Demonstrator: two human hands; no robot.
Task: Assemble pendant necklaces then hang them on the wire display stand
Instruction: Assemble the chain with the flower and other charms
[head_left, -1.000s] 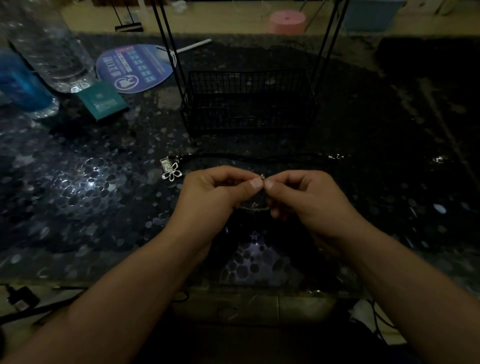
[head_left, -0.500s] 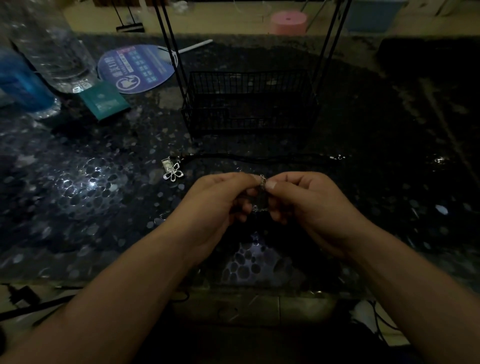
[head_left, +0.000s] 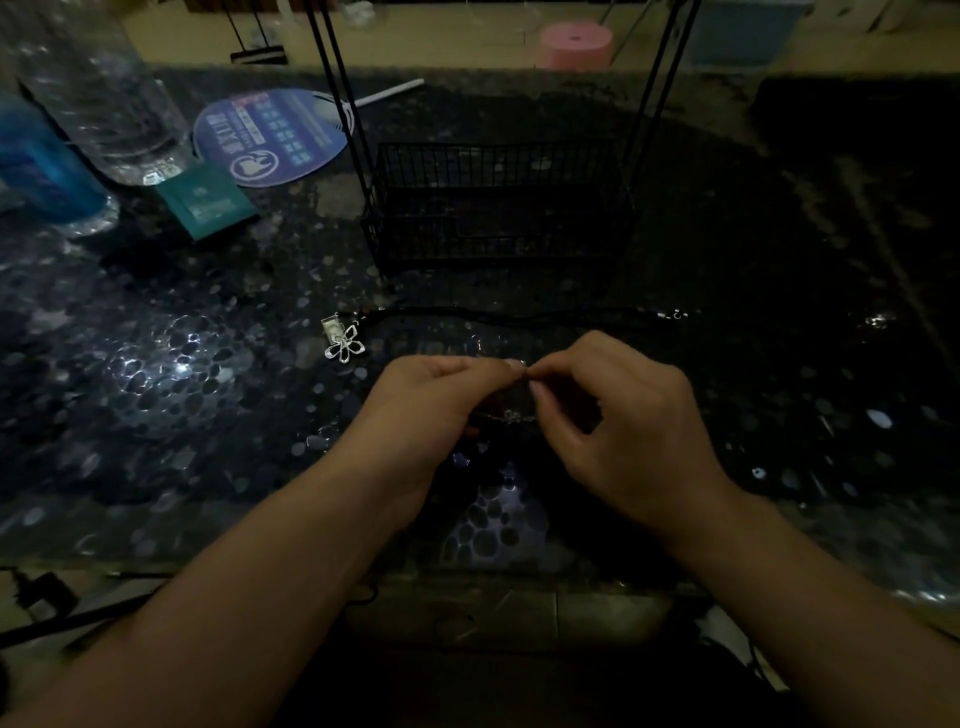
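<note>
Two hands meet over the near middle of the tabletop (head_left: 156, 415), fingertip to fingertip. The left hand (head_left: 426, 400) and the right hand (head_left: 623, 415) each have thumb and forefinger pinched on a tiny metal piece (head_left: 521, 365), which glints between them; whether it is a clasp, a ring or a pendant bail is too small and dark to tell. A dark cord (head_left: 511, 415) with a bright fitting sags just below the pinch, passing between the two palms. The step in hand looks like assembly: fastening or threading a small part onto this cord.

Beyond the hands, a second necklace (head_left: 519, 314) lies stretched across the tabletop, its flower pendant (head_left: 344, 345) at the left end and small silver fittings at the right. Farther off stands the wire display stand (head_left: 493, 208), its basket base and two upright rods in view, with nothing visibly hung on the part shown.

The next move likely calls for fine, steady fingertip work in poor light, then lifting the cord to the stand.
</note>
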